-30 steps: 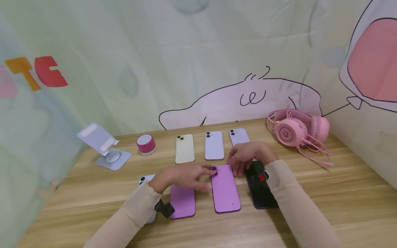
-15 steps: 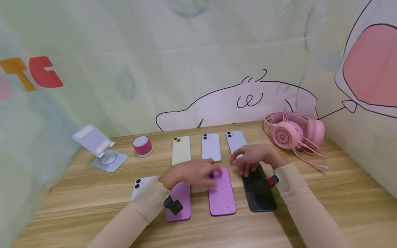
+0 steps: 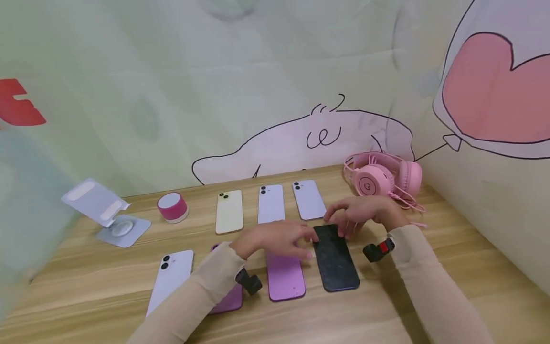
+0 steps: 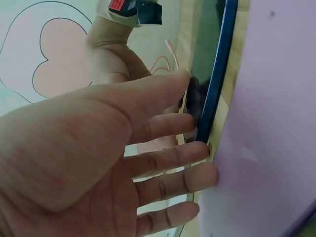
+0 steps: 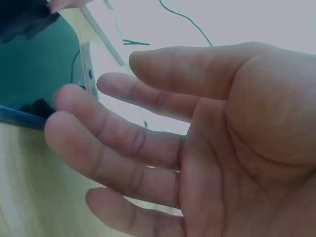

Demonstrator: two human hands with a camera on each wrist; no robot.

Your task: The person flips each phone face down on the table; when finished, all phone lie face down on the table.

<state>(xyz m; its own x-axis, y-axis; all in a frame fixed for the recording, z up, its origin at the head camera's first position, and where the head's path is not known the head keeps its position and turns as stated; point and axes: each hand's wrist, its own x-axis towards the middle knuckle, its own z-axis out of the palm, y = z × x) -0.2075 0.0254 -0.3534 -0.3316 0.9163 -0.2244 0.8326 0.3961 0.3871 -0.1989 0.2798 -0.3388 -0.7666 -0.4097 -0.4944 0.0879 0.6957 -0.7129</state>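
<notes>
A black phone point(image 3: 336, 260) lies screen up on the wooden table, its glossy face and blue side edge point(image 4: 217, 74) showing in the left wrist view. My left hand point(image 3: 279, 239) hovers over the upper part of a purple phone point(image 3: 285, 282), fingertips at the black phone's upper left edge. Beside its upper right corner is my right hand point(image 3: 358, 215), the fingers loosely bent. In the right wrist view nothing sits in the palm of that hand point(image 5: 197, 148). A second purple phone point(image 3: 229, 302) is mostly hidden under my left forearm.
Behind lie a pale yellow phone point(image 3: 229, 211) and two pale lilac phones, one at centre point(image 3: 271, 205) and one at right point(image 3: 308, 199). A white phone point(image 3: 172, 277) lies front left. A folding stand point(image 3: 96, 203), a pink speaker point(image 3: 173, 208) and pink headphones point(image 3: 380, 177) stand farther back.
Both hands have shifted right, from around the top of the purple phone to the top of the black phone. The head view has turned to the right.
</notes>
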